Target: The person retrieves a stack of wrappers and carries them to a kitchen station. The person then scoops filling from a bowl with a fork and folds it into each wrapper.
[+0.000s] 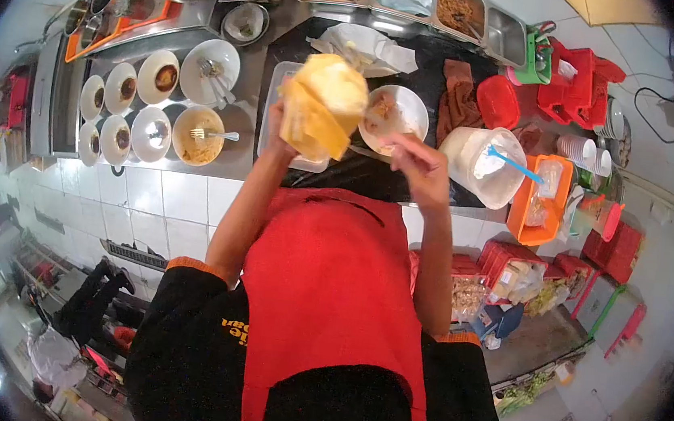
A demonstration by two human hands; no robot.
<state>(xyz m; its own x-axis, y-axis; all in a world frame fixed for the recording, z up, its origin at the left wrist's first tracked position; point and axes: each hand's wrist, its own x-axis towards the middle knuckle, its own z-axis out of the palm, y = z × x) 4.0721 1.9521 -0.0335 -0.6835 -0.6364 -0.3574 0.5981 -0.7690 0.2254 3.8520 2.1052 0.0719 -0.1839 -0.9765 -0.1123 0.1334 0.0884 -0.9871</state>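
Note:
My left hand [277, 124] grips a yellow packet [314, 111], thin and sheet-like with a paler, rounded upper part; its exact kind is unclear. Behind the packet, a rectangular clear plastic tray [278, 83] lies on the dark worktop, partly hidden. To the right stands a white bowl [418, 109] with reddish-brown food bits inside. My right hand [424, 170] hovers by the bowl's near right edge, slightly blurred, fingers apart and pointing left, with nothing visible in them. Crumpled white paper [369, 50] lies beyond the packet.
Several bowls [151, 134] with dark sauce line the left counter, beside a bowl with a fork [202, 134]. A white tub [483, 166] with a blue spoon and an orange basket [537, 218] stand right. Metal food pans [502, 38] line the back. A brown cloth [460, 96] lies nearby.

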